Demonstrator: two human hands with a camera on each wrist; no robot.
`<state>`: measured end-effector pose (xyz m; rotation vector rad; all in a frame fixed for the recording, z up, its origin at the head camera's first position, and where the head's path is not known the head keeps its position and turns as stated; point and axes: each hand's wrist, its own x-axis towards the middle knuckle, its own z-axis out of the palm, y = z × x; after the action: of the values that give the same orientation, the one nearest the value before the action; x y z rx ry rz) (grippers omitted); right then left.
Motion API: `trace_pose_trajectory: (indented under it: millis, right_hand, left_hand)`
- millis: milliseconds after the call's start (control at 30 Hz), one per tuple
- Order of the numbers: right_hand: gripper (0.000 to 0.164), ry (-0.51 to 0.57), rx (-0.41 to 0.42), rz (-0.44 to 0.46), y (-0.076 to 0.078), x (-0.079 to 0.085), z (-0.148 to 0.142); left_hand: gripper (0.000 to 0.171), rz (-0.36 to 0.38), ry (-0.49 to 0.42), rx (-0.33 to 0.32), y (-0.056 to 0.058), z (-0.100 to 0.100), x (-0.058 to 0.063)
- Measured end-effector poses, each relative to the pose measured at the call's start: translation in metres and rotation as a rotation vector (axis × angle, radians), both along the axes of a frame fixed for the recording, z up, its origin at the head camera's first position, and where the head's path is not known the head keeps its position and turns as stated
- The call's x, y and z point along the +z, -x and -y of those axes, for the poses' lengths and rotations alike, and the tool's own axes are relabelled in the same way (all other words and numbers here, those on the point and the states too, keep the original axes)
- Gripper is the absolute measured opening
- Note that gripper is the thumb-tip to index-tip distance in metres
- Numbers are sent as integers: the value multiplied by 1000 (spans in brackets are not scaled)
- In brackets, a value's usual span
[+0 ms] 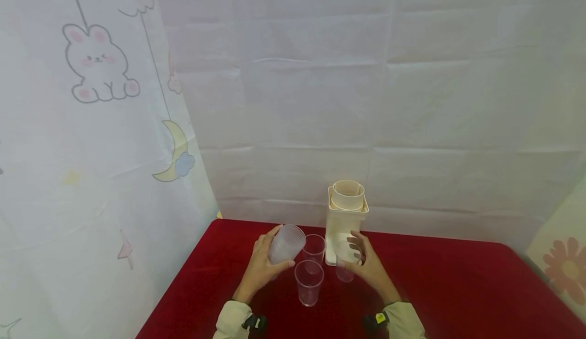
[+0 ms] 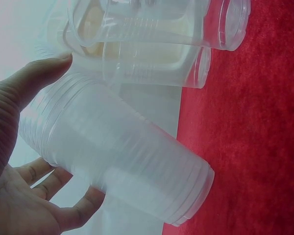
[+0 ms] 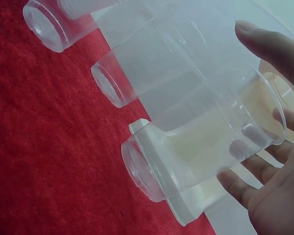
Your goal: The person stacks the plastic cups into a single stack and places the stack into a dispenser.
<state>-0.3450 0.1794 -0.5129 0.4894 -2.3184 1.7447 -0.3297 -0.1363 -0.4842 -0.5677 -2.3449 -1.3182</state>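
Note:
My left hand point(image 1: 262, 265) grips a stack of nested clear plastic cups point(image 2: 122, 147) by its rim end. The stack is tilted, with its mouths toward the upper right in the head view. My right hand point(image 1: 370, 270) is spread around a single clear plastic cup point(image 3: 201, 142) close to the red table. Fingers of that hand show through the cup's far side, while the thumb point(image 3: 264, 46) stands off near its rim. Between the hands are two more upright clear cups, a nearer cup point(image 1: 309, 284) and a farther cup point(image 1: 314, 246).
Just behind the right hand's cup stands a tall cream plastic container point(image 1: 342, 225) with a round collar point(image 1: 348, 204) on top. A red cloth point(image 1: 439, 273) covers the table. Pale hanging sheets point(image 1: 297, 110) close off the back and sides.

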Motion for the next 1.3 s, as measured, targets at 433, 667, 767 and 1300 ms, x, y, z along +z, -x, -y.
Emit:
trace_pose_trajectory:
  millis: [433, 667, 767, 1300]
  right_hand:
    - [87, -5, 9, -6, 3, -3, 1]
    - [86, -14, 15, -1, 4, -4, 1]
    - [85, -21, 27, -12, 3, -4, 2]
    - [80, -20, 47, -139, 1, 8, 0]
  left_hand:
    - [91, 2, -5, 0, 0, 1, 1]
    - [91, 5, -11, -4, 1, 1, 1]
    - [91, 6, -14, -7, 0, 1, 0]
    - [89, 0, -4, -2, 2, -1, -1]
